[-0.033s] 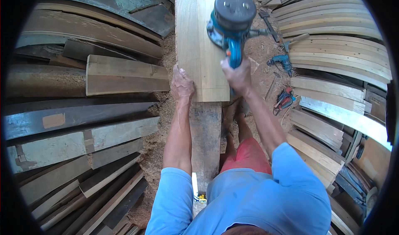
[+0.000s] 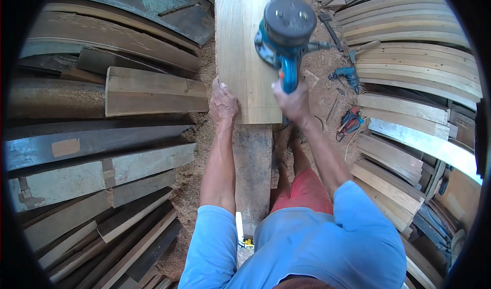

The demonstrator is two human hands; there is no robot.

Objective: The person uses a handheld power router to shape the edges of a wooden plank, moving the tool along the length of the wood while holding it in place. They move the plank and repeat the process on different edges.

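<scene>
A pale wooden board (image 2: 234, 38) lies lengthwise on a narrow worn wooden bench (image 2: 251, 166) in front of me. My left hand (image 2: 223, 104) grips its left edge close to the near end, thumb on top. A teal router (image 2: 287, 25) with a round black top sits along the board's right edge. My right hand (image 2: 293, 98) is wrapped round the router's rear handle. The router's bit and cutting point are hidden under its body.
Planks (image 2: 158, 92) are stacked on the left, and more stacked boards (image 2: 409, 59) line the right. On the dusty floor to the right lie a hammer (image 2: 331, 30), a teal power tool (image 2: 348, 77) and a red power tool (image 2: 350, 123). A small yellow object (image 2: 248, 244) is beside my waist.
The router and my right hand have shifted slightly nearer to me along the board's right edge. My left hand keeps its place on the board.
</scene>
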